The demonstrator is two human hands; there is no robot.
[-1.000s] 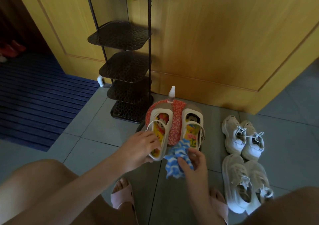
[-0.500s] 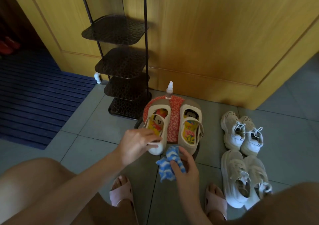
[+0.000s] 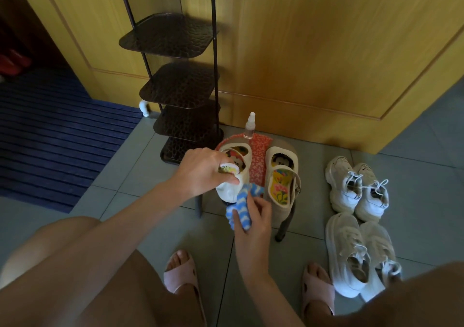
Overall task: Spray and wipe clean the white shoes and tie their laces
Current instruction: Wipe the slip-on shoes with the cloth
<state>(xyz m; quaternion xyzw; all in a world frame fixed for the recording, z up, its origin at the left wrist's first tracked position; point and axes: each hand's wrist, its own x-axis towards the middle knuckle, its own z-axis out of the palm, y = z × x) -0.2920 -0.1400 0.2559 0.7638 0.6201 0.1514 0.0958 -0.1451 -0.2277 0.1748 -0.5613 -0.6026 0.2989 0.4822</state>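
Two white strap shoes with cartoon insoles sit on a small stool [image 3: 283,226] with a red patterned cushion [image 3: 258,161]. My left hand [image 3: 203,171] grips the heel end of the left shoe [image 3: 232,188], tilting it up. My right hand [image 3: 253,216] holds a blue-and-white striped cloth [image 3: 241,206] against that shoe's heel. The right shoe [image 3: 282,176] lies flat beside it. A small clear spray bottle [image 3: 249,126] stands upright at the stool's far edge.
Two pairs of white laced sneakers, far pair [image 3: 356,186] and near pair [image 3: 359,251], stand on the tiled floor to the right. A dark metal shelf rack [image 3: 175,83] stands against the wooden door [image 3: 326,50]. A blue mat [image 3: 50,136] lies left. My feet in pink slippers [image 3: 180,274] are below.
My left hand closed round the left shoe's heel and tipped it up. My right hand brought the cloth up against that heel.
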